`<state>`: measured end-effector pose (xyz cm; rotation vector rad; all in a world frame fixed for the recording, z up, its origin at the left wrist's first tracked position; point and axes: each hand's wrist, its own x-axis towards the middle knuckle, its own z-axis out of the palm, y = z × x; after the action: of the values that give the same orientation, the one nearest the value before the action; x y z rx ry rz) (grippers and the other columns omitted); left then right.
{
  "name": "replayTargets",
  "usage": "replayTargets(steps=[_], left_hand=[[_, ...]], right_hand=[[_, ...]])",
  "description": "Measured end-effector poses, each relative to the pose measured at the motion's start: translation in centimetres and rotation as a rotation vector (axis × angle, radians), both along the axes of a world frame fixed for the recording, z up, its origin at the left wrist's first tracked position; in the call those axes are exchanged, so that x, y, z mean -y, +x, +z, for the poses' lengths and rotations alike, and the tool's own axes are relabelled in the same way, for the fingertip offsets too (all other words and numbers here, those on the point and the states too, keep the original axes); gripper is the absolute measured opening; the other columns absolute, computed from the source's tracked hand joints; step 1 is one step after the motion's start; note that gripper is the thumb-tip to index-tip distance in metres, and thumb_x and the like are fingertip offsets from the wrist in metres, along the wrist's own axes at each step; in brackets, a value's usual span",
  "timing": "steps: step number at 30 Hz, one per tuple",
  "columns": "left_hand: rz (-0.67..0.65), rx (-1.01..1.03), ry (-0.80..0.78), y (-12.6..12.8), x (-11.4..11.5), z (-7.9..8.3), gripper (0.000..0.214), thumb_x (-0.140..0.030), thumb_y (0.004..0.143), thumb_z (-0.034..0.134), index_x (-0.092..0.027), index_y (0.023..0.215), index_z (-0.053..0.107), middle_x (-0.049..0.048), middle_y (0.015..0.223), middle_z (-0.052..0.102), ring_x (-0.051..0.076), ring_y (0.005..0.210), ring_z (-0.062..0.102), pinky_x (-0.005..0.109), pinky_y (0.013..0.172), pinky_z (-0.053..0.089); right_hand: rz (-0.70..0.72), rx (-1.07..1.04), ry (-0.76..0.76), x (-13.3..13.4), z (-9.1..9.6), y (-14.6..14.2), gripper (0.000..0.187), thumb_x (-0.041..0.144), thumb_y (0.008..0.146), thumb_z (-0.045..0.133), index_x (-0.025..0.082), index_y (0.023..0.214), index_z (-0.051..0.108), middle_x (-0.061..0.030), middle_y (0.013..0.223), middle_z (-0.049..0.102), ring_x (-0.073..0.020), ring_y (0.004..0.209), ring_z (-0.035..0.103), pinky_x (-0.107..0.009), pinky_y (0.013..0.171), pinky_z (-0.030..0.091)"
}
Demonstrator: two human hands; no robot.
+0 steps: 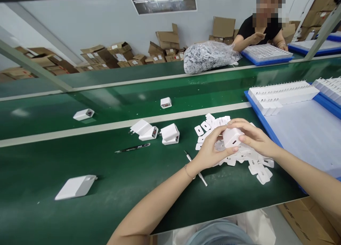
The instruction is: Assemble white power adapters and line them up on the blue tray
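Observation:
Both my hands hold one small white charger plug [232, 137] above a heap of small white plastic pieces [255, 163] on the green belt. My left hand [213, 149] grips it from the left with fingers curled under it. My right hand [252, 136] closes over its top and right side. A thin metal tool [196, 169] lies just below my left wrist, and black tweezers [132, 148] lie further left.
More white chargers lie on the belt: two together [156, 132], one near left [76, 186], two farther back [84, 114] [166, 102]. A blue tray [306, 131] with rows of chargers sits at right. Across the belt, a person [255, 33] works beside a plastic bag [207, 56] of parts.

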<state>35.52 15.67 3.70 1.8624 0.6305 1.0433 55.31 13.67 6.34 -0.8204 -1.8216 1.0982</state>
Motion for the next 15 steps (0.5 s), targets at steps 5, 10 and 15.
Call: replayTargets(steps=[5,10,15], left_hand=[[-0.101,0.051,-0.241,-0.5,-0.4,0.4,0.051,-0.05,0.079,0.075,-0.034,0.125,0.06,0.0075,0.126,0.047,0.028,0.121,0.051,0.038,0.089,0.055],[-0.291,0.024,-0.547,0.2,-0.2,1.7,0.052,-0.05,0.086,0.067,-0.027,0.132,0.059,0.0103,0.119,0.056,0.016,0.08,0.06,0.034,0.072,0.057],[-0.292,-0.168,-0.298,1.8,-1.6,3.2,0.058,-0.05,0.103,0.029,-0.014,0.147,0.037,0.0149,0.104,0.069,0.02,0.081,0.072,0.036,0.072,0.06]], right_hand=[[0.024,0.023,-0.036,-0.5,0.7,0.6,0.054,0.046,0.081,0.075,0.031,0.131,0.06,-0.0087,0.134,0.054,-0.0239,0.121,0.055,-0.04,0.097,0.052],[-0.007,0.164,0.089,-1.4,0.5,2.2,0.052,0.053,0.074,0.078,0.027,0.118,0.07,-0.0076,0.113,0.064,-0.0236,0.102,0.06,-0.041,0.089,0.053],[-0.08,0.217,0.052,-1.7,1.0,3.8,0.048,0.044,0.088,0.067,0.036,0.135,0.059,-0.0061,0.127,0.061,-0.0255,0.114,0.059,-0.041,0.093,0.054]])
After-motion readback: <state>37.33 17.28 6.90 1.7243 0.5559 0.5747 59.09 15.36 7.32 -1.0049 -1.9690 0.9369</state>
